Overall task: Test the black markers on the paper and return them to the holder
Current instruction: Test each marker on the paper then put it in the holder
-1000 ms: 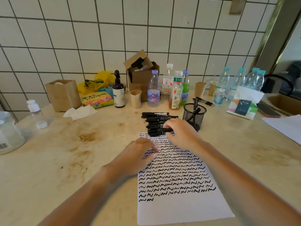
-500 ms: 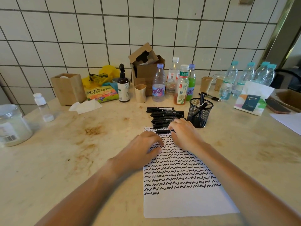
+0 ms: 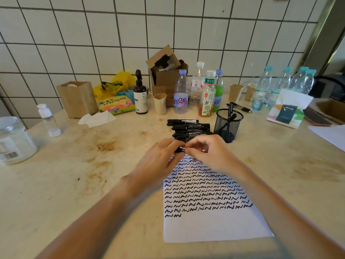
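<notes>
A white paper (image 3: pixel 211 225) covered in rows of black squiggles lies in front of me. Above its top edge both hands hold one black marker (image 3: pixel 180 148): my left hand (image 3: pixel 160 157) grips its left end, my right hand (image 3: pixel 207 154) pinches the rest. Most of that marker is hidden by fingers. Several black markers (image 3: pixel 188 127) lie in a pile just beyond. A black mesh holder (image 3: pixel 228 128) to the right of the pile has two markers standing in it.
Bottles (image 3: pixel 181 92), a cardboard box (image 3: pixel 166 75), paper cups (image 3: pixel 160 104) and a wooden box (image 3: pixel 77 99) line the tiled wall. A glass jar (image 3: pixel 15 141) and small bottle (image 3: pixel 47 118) stand at left. A tissue pack (image 3: pixel 288 109) sits at right.
My right hand lifted one marker off the pile toward the paper's top edge. My left hand left the paper and closed on the marker's other end.
</notes>
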